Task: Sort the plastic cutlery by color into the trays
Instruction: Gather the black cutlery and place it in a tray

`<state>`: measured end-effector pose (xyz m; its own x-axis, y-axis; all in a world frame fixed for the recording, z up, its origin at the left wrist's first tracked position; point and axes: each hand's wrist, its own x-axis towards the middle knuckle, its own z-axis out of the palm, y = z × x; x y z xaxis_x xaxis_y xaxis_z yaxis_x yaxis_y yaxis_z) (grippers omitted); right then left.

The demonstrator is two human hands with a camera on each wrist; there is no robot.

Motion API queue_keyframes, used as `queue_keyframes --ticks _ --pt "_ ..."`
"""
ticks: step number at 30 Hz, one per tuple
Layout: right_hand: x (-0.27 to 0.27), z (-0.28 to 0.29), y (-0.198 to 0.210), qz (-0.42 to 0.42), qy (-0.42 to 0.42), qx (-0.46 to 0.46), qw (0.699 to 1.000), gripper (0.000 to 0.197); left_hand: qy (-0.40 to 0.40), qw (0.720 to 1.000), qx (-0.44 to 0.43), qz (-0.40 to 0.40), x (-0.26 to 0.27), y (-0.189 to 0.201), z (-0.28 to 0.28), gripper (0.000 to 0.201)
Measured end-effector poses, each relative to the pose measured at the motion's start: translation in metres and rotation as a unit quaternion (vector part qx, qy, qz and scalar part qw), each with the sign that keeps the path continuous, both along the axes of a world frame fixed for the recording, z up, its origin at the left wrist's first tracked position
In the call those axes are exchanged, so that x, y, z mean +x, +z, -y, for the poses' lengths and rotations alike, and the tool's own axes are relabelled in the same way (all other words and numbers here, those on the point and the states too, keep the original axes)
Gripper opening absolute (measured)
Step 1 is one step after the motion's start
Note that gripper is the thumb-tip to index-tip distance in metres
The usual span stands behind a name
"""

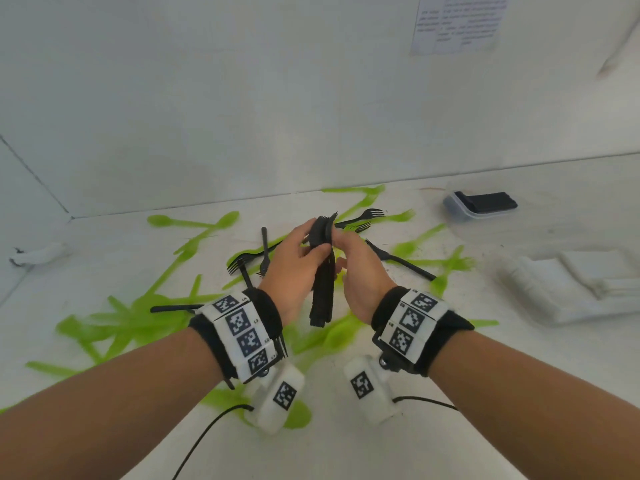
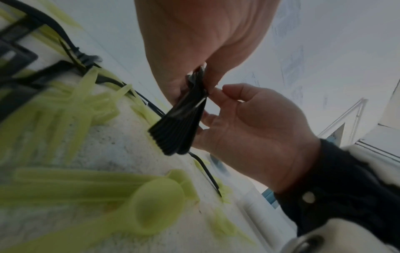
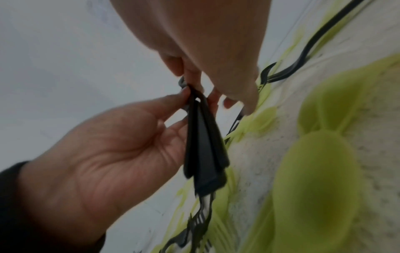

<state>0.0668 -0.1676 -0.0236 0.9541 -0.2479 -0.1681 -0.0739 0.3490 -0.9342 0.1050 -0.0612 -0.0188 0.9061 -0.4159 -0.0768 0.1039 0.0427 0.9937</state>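
Observation:
Both hands hold a bundle of black plastic forks (image 1: pixel 322 289) upright above the middle of the table, tines up. My left hand (image 1: pixel 313 249) grips it around the upper part, thumb in front. My right hand (image 1: pixel 341 247) pinches the same bundle from the right. The left wrist view shows the handle ends of the bundle (image 2: pixel 175 130) fanned out below the fingers. Loose black forks (image 1: pixel 360 216) and many green spoons, forks and knives (image 1: pixel 138 327) lie scattered on the white table. A clear tray (image 1: pixel 453 207) at the back right holds black cutlery.
A white tray-like stack (image 1: pixel 571 289) lies at the right edge of the table. A crumpled white thing (image 1: pixel 38 254) sits at the far left by the wall. White walls close off the back and left. A black cable (image 1: pixel 207 434) trails from the left wrist.

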Motion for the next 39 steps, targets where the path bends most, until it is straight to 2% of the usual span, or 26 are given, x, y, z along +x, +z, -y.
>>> queue_keyframes --ticks 4,10,18,22,25,29,30,32,34,36,39 --pt "-0.004 0.012 -0.009 0.001 -0.044 -0.047 0.998 0.027 -0.004 0.999 -0.021 -0.037 -0.001 -0.004 0.004 0.047" --pt "-0.010 0.020 -0.011 0.027 -0.123 -0.073 0.989 0.028 -0.019 0.996 -0.045 -0.074 -0.002 -0.002 0.010 0.026" --pt "-0.016 0.025 -0.012 0.053 -0.109 -0.142 0.982 0.022 -0.008 0.999 -0.025 -0.046 -0.008 -0.004 0.015 0.023" --pt "-0.016 0.025 -0.019 0.048 -0.132 -0.239 0.961 0.023 0.023 0.999 0.017 -0.018 -0.012 -0.004 0.023 0.023" --pt "-0.018 0.028 -0.021 0.047 -0.159 -0.278 0.946 0.021 0.043 0.999 0.024 -0.021 -0.016 -0.001 0.027 0.024" --pt "-0.023 0.026 -0.011 0.071 -0.081 -0.363 0.925 0.025 0.077 0.996 0.046 -0.022 -0.018 0.001 0.030 0.023" --pt "-0.024 0.025 -0.006 0.068 -0.050 -0.354 0.931 0.028 0.080 0.995 0.053 -0.020 -0.019 0.002 0.030 0.024" --pt "-0.027 0.026 0.004 0.040 -0.004 -0.266 0.963 0.031 0.065 0.995 0.070 -0.009 -0.021 0.004 0.029 0.030" --pt "-0.029 0.030 0.010 0.011 0.029 -0.167 0.985 0.036 0.028 0.993 0.117 0.006 -0.021 0.002 0.026 0.051" --pt "-0.030 0.033 0.010 0.008 0.050 -0.098 0.994 0.037 -0.012 0.987 0.157 0.011 -0.021 -0.001 0.023 0.074" --pt "-0.029 0.033 0.008 0.017 0.031 -0.080 0.996 0.032 -0.034 0.989 0.147 -0.003 -0.025 0.008 0.023 0.077"
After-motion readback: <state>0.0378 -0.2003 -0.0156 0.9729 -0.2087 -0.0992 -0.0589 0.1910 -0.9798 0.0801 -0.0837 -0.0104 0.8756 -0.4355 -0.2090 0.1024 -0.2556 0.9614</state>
